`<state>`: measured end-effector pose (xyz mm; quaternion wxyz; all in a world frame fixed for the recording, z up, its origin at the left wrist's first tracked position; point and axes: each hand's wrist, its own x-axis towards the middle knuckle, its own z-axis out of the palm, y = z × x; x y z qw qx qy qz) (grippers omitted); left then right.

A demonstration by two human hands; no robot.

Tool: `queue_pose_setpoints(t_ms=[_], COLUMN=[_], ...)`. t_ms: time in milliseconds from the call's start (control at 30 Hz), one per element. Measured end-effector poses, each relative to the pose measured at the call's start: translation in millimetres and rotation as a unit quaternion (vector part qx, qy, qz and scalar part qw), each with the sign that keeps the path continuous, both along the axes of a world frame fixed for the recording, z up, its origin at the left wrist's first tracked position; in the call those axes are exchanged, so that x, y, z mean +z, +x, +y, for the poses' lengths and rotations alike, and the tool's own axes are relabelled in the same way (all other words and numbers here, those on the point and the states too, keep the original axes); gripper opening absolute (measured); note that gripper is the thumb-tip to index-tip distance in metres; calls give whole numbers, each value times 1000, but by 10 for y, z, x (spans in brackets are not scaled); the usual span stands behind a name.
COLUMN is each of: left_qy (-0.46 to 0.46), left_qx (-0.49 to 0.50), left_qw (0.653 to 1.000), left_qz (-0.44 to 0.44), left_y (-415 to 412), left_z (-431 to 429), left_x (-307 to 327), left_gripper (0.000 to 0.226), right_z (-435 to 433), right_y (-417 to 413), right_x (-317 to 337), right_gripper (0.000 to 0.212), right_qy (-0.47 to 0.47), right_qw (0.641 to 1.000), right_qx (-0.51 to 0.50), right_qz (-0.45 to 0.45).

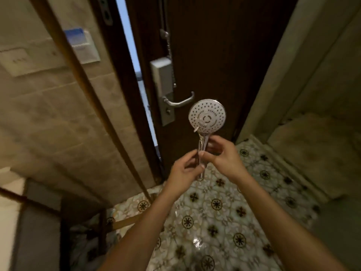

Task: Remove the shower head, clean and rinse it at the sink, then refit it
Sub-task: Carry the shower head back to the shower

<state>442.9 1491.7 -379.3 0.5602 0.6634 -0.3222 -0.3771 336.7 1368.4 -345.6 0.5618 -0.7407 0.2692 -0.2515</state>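
Note:
A chrome shower head [207, 115] with a round white spray face is held upright in front of me, face towards the camera, detached from any hose. My left hand [184, 169] grips the lower part of its handle from the left. My right hand [221, 153] pinches the handle a little higher, from the right. The handle's bottom end pokes out below my left hand.
A dark wooden door [214, 55] with a metal lever handle [179, 101] stands slightly ajar straight ahead. Tiled wall with a switch panel [84, 46] lies to the left, another wall to the right. Patterned floor tiles [214, 222] shine wet below.

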Motion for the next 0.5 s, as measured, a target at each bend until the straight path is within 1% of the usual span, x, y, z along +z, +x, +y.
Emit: queue_pose_setpoints(t_ms=[100, 267, 400, 500], left_qy=[11, 21, 27, 29], left_qx=[-43, -103, -157, -195], left_qw=[999, 994, 987, 980], left_qz=[9, -13, -11, 3], left_y=[-248, -601, -762, -834], left_z=[-459, -1078, -1523, -1850], left_x=[-23, 8, -32, -68], left_gripper=[59, 50, 54, 51], right_z=[-386, -878, -1152, -1365], right_y=[-355, -816, -1079, -1205], right_x=[-41, -131, -205, -227], right_gripper=[36, 32, 31, 27], right_qy=[5, 10, 5, 6], right_qw=[999, 992, 983, 975], right_qx=[-50, -127, -184, -222], right_qz=[-7, -17, -17, -12])
